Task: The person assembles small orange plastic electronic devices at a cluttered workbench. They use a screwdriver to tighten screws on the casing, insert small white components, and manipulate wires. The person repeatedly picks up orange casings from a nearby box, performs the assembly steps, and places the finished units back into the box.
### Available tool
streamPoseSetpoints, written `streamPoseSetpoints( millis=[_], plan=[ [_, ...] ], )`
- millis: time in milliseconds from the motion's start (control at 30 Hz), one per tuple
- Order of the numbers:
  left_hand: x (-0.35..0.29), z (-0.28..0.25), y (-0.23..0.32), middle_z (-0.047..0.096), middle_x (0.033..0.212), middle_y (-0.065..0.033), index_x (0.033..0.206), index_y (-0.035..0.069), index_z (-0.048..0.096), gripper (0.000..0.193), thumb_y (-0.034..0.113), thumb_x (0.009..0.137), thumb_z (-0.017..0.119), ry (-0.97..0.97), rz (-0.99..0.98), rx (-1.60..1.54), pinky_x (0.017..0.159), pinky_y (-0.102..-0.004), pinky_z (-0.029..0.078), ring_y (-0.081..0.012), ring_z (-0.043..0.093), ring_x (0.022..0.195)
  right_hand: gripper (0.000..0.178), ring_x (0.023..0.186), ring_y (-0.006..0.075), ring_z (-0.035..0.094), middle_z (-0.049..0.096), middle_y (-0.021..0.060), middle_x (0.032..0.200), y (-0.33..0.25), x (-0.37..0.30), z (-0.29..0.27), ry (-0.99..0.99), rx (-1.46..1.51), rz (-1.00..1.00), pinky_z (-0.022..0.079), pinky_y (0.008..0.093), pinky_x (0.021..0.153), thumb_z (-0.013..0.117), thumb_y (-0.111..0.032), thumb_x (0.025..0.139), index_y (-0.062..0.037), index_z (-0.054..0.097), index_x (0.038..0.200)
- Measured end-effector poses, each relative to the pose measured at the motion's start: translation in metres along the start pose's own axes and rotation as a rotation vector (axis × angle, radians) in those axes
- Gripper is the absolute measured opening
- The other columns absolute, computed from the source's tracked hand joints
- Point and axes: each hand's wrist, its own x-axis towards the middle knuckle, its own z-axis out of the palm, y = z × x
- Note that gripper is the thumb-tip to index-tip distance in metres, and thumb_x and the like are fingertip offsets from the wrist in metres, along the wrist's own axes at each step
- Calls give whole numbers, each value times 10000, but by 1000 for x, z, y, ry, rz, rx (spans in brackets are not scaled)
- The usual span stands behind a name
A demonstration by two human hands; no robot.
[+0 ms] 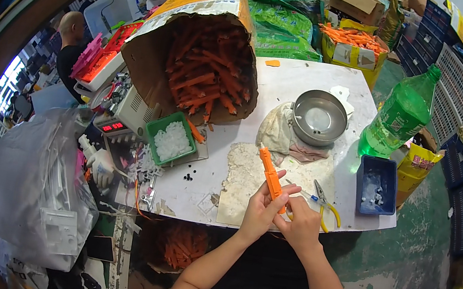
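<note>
Two-handed, gripping orange part (269, 168) in left fingers (291, 188) and right fingers (300, 207) near bowl (336, 127); probably light, stiff; hold mid-body.

The held piece (271, 177) is plain orange with a whitish tip. The pliers (323, 202) show yellow handles and a grey nose. The table (276, 82) is white, the mat (237, 184) cream with greyish mottling, the bowl (330, 130) silver, the bottle (401, 110) clear green. 1 tray (153, 134) is green, the other tray (377, 210) dark blue. The floor (413, 252) is green with pale blotches.

Head cam, fisheye, facing dn twd table (280, 80).
</note>
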Motion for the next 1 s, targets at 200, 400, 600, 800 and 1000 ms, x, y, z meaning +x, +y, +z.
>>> streamPoseSetpoints(
  millis=[200, 400, 600, 800, 1000],
  plan=[
    [-6, -4, 6, 586, 1230, -220, 1400, 12, 314, 515, 147, 954, 534, -8, -7, -12, 968, -301, 444, -168, 578, 1097, 246, 556, 258, 594, 574, 82, 708, -7, -5, 3, -45, -37, -7, 464, 353, 486, 752, -177, 699, -57, 555, 785],
    [-13, -4, 3, 609, 1195, -164, 1428, 9, 284, 556, 175, 962, 537, -38, 18, 95, 931, -285, 468, -148, 572, 1079, 209, 536, 270, 577, 561, 85, 665, -9, -13, 2, -26, -32, -13, 445, 367, 484, 735, -119, 704, -51, 550, 771],
    [-21, -11, 2, 624, 1166, -137, 1442, 3, 260, 593, 151, 952, 558, 25, 34, 66, 864, -254, 502, -109, 596, 1016, 224, 530, 279, 570, 561, 96, 658, -18, -15, 0, -40, -19, -1, 428, 362, 478, 745, -127, 723, -39, 544, 767],
    [-28, -11, 5, 659, 1088, -114, 1429, -24, 273, 596, 163, 948, 571, 62, 55, 68, 847, -235, 486, -83, 590, 986, 240, 551, 289, 578, 567, 116, 671, -24, -21, 0, -95, 37, 58, 433, 358, 493, 752, -134, 727, -22, 552, 800],
    [-31, -29, 7, 646, 1102, -145, 1384, -16, 352, 541, 184, 933, 573, 127, 66, -138, 866, -257, 469, -166, 626, 1007, 262, 608, 155, 567, 549, 64, 783, -27, -32, -1, -84, 524, 254, 444, 298, 535, 619, -267, 914, -20, 538, 945]
  ],
)
